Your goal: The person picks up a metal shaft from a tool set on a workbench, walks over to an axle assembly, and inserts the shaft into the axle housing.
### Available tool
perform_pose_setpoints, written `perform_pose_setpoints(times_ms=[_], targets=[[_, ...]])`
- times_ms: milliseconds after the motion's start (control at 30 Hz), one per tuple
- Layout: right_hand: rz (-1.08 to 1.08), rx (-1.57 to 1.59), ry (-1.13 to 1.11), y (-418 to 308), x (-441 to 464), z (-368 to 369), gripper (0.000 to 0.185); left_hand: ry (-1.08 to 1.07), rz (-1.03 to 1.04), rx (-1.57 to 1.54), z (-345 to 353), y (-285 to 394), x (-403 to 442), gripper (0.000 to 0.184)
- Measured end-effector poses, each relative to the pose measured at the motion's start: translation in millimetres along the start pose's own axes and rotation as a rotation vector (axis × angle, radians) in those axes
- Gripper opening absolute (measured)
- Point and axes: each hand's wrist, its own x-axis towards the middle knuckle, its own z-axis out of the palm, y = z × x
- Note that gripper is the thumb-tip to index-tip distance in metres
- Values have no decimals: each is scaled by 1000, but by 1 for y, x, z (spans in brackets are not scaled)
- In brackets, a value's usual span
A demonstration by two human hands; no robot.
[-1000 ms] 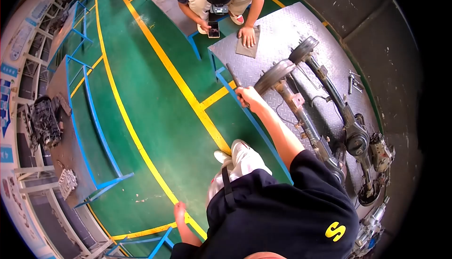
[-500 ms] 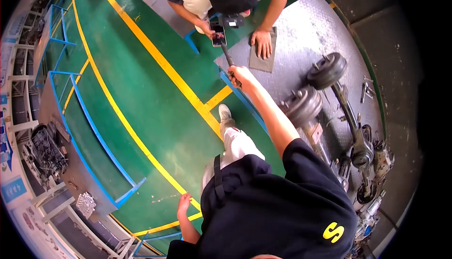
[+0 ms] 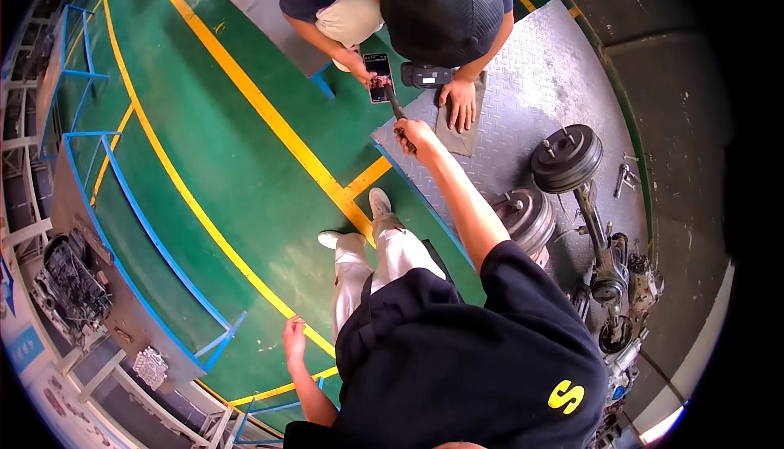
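Observation:
My right hand (image 3: 418,137) reaches forward with its fingers wrapped round a dark stick-shaped tool (image 3: 395,104). The tool's far end points at a phone (image 3: 378,79) in a co-worker's hand (image 3: 357,67); whether they touch I cannot tell. The co-worker's other hand (image 3: 461,104) lies flat on a grey-brown folded cloth or pad (image 3: 457,140) at the corner of a metal-topped table (image 3: 514,106). Away to the left, my left hand (image 3: 294,339) hangs over the green floor, loosely curled, with nothing visible in it.
On the metal table to my right lies an axle assembly with two dark wheel drums (image 3: 567,157) (image 3: 523,216). Small metal tools (image 3: 625,178) sit near its far edge. A blue-framed bench (image 3: 122,285) on the left carries engine parts (image 3: 72,279). Yellow lines cross the floor.
Both my feet now show on the floor. The co-worker leans closer, head lower in view, and the phone is seen more fully. My right hand keeps hold of the tool.

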Motion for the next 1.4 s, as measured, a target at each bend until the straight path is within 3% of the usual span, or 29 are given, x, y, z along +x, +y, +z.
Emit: perform_pose_setpoints(times_ms=[233,367,500,733,967,1100,1167,1300,1400], targets=[[12,15,3,-12,5,3,20,-6,22,15,-1,-7,7,30],[-13,76,-25,0,-15,-7,20,-81,-109,11,4,-39,8,32],[-83,19,88,49,-54,-41,22,-120,-211,-50,4,-50,6,34],[-75,-191,422,121,-74,-96,28,-140,-182,-149,24,-43,27,37],[-129,-349,523,160,-80,-103,32,-193,-125,-63,17,-21,41,37],[-195,-166,509,171,-97,-94,32,-158,-108,42,-5,-13,49,36],[-136,-296,557,165,-81,-98,32,-136,-55,33,1,4,68,35],[-50,-218,433,169,-77,-104,37,-151,-35,92,-13,12,70,32],[-97,-154,363,128,-100,-99,33,-176,-47,126,-6,23,77,34]])
